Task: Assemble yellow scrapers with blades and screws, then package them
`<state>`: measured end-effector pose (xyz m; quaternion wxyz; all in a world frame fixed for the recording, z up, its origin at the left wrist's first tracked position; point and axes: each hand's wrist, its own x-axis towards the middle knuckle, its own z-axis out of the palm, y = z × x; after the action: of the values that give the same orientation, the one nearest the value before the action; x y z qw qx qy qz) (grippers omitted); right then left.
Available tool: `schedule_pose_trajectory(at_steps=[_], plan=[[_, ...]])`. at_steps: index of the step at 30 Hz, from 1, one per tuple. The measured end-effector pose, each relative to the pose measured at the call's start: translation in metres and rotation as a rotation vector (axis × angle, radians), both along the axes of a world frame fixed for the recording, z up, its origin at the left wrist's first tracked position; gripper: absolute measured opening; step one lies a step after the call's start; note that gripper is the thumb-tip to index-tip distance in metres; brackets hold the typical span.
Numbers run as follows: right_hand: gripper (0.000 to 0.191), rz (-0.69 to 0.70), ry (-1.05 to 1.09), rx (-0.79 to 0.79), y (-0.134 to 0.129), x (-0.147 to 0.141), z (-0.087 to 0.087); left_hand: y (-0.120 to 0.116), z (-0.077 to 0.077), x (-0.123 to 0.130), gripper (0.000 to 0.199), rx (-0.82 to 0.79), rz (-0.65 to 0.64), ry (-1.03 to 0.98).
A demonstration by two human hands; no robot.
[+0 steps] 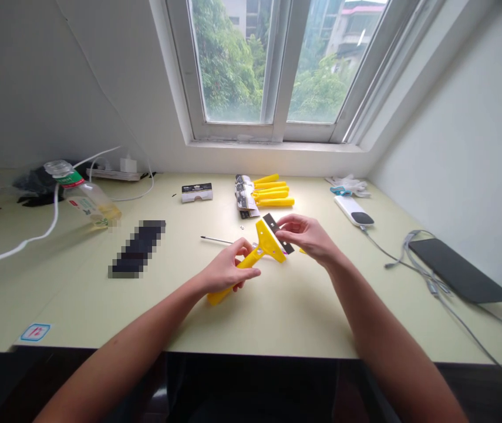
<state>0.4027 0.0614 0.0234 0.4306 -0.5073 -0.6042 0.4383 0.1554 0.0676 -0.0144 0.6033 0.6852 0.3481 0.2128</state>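
Note:
A yellow scraper (268, 240) is held by its handle in my left hand (229, 269), its wide head tilted up to the right. My right hand (306, 235) pinches a dark slotted blade (279, 232) at the head's outer edge. Whether the blade is seated in the head, I cannot tell. On the table behind my left hand lies a screwdriver (216, 239), its handle end hidden by the hand and scraper. Small metal pieces (242, 227) rest just beyond it. A bit of yellow (302, 251) shows beneath my right hand.
Several yellow-handled scrapers (272, 192) in card packaging lie at the back, beside a small box (196, 192). Leftward are a tilted bottle (84, 197) and a pixelated dark object (138, 249). A white power bank (353, 210), grey cables (422, 267) and a dark tablet-like slab (460, 270) lie rightward.

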Motion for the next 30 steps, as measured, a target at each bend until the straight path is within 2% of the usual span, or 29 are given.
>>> schedule_pose_trajectory(at_steps=[6, 13, 21, 30], plan=[[0.035, 0.072, -0.017, -0.031, 0.001, -0.006, -0.011, -0.002, 0.002, 0.000, 0.042, 0.006, 0.004, 0.015], [0.031, 0.090, 0.060, -0.058, -0.002, -0.009, -0.011, -0.003, 0.004, 0.002, 0.042, -0.016, 0.009, -0.008], [0.031, 0.063, -0.125, 0.028, -0.003, -0.018, -0.011, -0.003, 0.002, 0.001, 0.041, 0.014, 0.016, 0.020], [0.024, 0.075, -0.143, 0.054, -0.004, -0.019, -0.012, -0.004, 0.006, 0.000, 0.043, 0.024, -0.011, 0.052]])
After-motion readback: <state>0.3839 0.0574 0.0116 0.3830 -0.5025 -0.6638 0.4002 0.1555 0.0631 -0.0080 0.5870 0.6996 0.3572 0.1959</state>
